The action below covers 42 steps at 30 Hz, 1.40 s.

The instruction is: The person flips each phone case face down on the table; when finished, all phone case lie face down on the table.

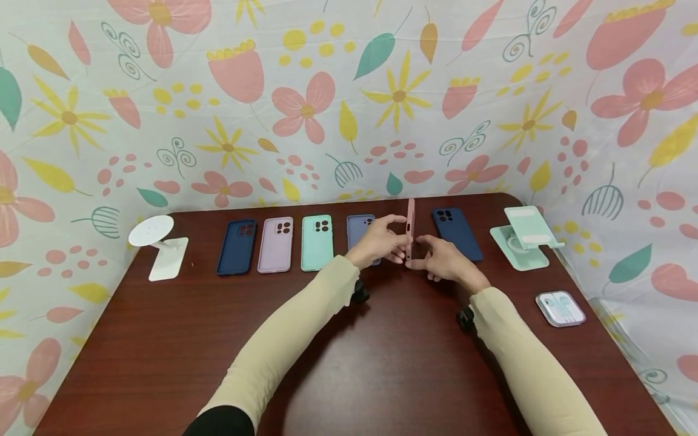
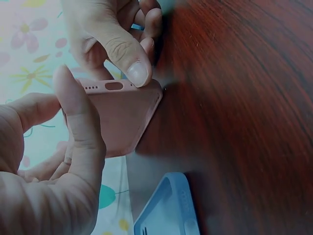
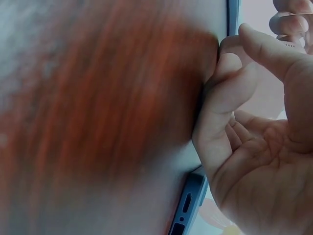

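A pink phone case (image 1: 411, 219) stands on its long edge on the table, with both hands at it. My left hand (image 1: 378, 241) grips it from the left, thumb on the near end in the left wrist view, where the case's hollow inside (image 2: 120, 120) shows. From the right, my right hand (image 1: 446, 261) pinches its near lower corner, the thumb lying on the end with the port cutout. In the right wrist view the case (image 3: 266, 88) is partly hidden behind the fingers. A periwinkle phone case (image 1: 355, 225) lies partly under the left hand, and a dark blue one (image 1: 460, 233) beside the right.
Farther left lie a mint case (image 1: 316, 251), a lilac case (image 1: 274, 254) and a navy case (image 1: 235, 251). A white stand (image 1: 169, 260) is at the left end. On the right are a mint folding stand (image 1: 518, 251) and boxed earphones (image 1: 560, 309). A patterned cloth hangs behind.
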Each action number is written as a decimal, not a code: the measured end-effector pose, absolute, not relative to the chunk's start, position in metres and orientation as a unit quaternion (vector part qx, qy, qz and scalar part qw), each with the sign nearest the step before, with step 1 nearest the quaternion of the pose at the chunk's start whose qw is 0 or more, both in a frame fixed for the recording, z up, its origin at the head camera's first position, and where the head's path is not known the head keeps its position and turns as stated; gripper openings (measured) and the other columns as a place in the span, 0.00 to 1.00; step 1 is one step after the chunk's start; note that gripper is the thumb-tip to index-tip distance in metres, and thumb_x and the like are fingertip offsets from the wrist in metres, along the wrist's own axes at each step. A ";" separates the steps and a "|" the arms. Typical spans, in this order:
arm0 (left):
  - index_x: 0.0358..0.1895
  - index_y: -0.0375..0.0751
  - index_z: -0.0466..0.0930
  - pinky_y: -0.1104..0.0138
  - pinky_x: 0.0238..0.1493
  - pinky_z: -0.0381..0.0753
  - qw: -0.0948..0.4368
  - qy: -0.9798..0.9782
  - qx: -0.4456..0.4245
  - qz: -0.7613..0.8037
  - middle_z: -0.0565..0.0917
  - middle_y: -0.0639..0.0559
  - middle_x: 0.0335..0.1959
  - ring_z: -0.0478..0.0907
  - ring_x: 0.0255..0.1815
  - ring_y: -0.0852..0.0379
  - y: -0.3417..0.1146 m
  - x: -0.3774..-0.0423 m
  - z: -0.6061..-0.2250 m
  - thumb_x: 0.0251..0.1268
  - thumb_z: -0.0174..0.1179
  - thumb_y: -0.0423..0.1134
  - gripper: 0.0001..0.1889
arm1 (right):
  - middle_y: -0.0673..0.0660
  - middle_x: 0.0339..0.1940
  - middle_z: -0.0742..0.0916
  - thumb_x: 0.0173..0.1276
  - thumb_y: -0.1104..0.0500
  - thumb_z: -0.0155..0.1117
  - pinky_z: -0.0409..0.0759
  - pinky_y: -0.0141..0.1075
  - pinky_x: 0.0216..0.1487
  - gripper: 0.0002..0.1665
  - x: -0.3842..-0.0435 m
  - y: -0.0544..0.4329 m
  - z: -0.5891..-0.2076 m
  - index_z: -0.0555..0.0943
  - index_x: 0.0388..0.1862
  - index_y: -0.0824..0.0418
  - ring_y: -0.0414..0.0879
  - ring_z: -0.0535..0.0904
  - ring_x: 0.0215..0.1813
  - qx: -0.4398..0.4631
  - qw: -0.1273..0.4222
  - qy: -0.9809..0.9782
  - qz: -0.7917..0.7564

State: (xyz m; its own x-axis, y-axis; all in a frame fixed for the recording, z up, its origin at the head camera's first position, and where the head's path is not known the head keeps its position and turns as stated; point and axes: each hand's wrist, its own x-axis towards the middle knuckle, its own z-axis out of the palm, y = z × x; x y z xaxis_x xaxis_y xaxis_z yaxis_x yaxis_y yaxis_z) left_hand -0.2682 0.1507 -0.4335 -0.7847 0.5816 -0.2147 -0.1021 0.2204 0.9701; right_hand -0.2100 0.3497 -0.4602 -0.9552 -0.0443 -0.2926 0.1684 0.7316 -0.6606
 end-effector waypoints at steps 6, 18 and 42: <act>0.83 0.49 0.69 0.42 0.53 0.95 0.270 0.735 0.154 0.603 0.86 0.46 0.32 0.83 0.23 0.57 0.149 -0.267 -0.434 0.81 0.64 0.35 0.32 | 0.57 0.29 0.86 0.74 0.46 0.75 0.88 0.38 0.31 0.51 -0.210 0.350 -0.459 0.64 0.85 0.66 0.46 0.84 0.25 0.037 0.150 0.917 -0.367; 0.84 0.43 0.66 0.42 0.50 0.95 0.250 0.770 0.137 0.571 0.88 0.25 0.46 0.82 0.19 0.57 0.149 -0.261 -0.438 0.83 0.59 0.33 0.31 | 0.58 0.28 0.86 0.77 0.52 0.72 0.89 0.38 0.30 0.47 -0.208 0.352 -0.460 0.63 0.84 0.71 0.43 0.84 0.23 0.027 0.143 0.915 -0.375; 0.86 0.27 0.52 0.55 0.39 0.97 0.272 0.820 0.107 0.491 0.82 0.45 0.24 0.83 0.14 0.58 0.171 -0.246 -0.447 0.74 0.64 0.27 0.43 | 0.59 0.28 0.87 0.76 0.62 0.70 0.90 0.36 0.28 0.48 -0.200 0.358 -0.460 0.57 0.86 0.73 0.41 0.85 0.21 0.049 0.125 0.905 -0.404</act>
